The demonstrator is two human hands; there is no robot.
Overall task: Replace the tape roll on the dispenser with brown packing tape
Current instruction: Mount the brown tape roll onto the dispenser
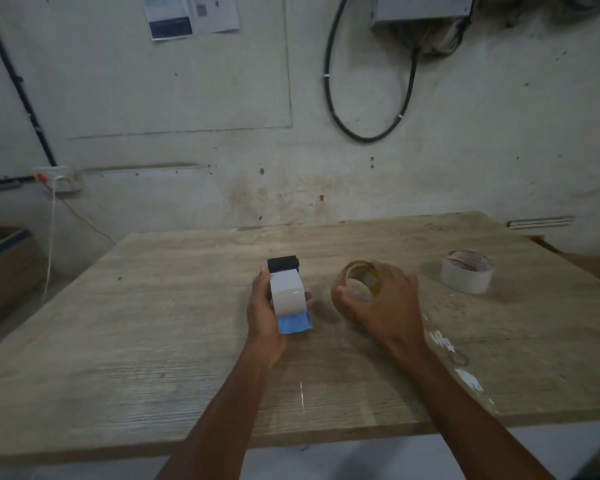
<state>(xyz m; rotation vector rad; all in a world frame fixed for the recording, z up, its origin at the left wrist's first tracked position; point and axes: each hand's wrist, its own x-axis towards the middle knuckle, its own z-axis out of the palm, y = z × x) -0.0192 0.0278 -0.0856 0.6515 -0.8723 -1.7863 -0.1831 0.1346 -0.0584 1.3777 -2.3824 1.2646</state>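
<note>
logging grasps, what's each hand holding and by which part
Left hand grips the tape dispenser around its body, at the white roll's sides. Right hand holds the brown tape roll by its outer rim, fingers over the top.

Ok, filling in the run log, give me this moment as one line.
left hand: holds dispenser | right hand: grips brown tape roll | white tape roll: on table, untouched

My left hand covers the near side of the dispenser, so I can't see how my fingers hold it. My right hand hides the lower half of the brown tape roll. The papers high on the wall are cut off and too blurry to read.
</note>
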